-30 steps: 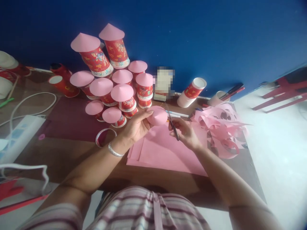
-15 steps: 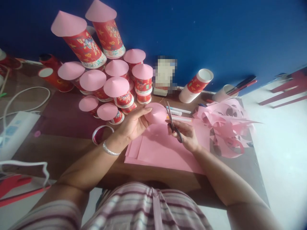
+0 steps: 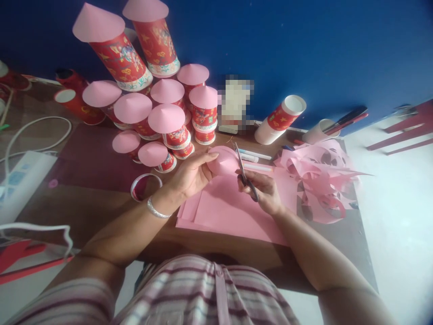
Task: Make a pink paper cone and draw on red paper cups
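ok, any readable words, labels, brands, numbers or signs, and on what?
None readable.
White block: blue patches, too blurred.
Pixelated object: masked.
White cylinder: green mark on its red band, too small.
Red patterned cups: no legible letters.
Pink cone, scissors: no text visible.

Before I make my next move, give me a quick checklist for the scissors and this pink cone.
1. Left grip holding the pink cone: ok.
2. Right grip holding the scissors: ok.
3. Scissors apart from the left grip: ok, with the cone between.
4. Scissors touching the cone: cannot tell.
5. Pink sheets moved out from below: not ok, they lie there.
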`<state>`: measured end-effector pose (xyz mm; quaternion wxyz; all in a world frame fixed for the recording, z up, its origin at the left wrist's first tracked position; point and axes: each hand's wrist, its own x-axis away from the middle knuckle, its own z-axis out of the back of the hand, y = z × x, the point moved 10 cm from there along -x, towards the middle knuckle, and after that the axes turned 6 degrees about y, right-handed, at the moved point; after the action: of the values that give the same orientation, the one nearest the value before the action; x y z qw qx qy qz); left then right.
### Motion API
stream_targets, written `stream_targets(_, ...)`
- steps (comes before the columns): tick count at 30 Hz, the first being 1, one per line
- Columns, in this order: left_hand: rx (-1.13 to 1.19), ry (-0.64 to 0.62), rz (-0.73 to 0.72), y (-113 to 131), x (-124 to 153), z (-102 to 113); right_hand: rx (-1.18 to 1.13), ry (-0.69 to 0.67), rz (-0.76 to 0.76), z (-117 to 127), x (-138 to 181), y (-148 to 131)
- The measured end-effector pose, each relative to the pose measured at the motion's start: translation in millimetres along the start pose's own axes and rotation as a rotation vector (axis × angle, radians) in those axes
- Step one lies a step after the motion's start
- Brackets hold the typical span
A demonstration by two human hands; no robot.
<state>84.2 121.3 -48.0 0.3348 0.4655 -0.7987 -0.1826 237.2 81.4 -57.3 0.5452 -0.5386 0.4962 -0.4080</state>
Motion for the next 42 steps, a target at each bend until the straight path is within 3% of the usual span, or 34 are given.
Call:
stream_targets(19,-0.031,-0.017,-0.01,-1.7,0.4,-1.4,-0.009,0.027,-0.05,1.3,-0.3,1.0)
stream_targets(26,-0.039,0.03,-0.006,-2.6,-0.1,3.9,-0.018,0.033,-0.06,2.1,-0.8,-0.6)
stream_targets(42,-0.078,-0.02,-0.025,-1.0,0.1,-1.8,-0.01,0.04,-0.064,3.5,0.5,3.8)
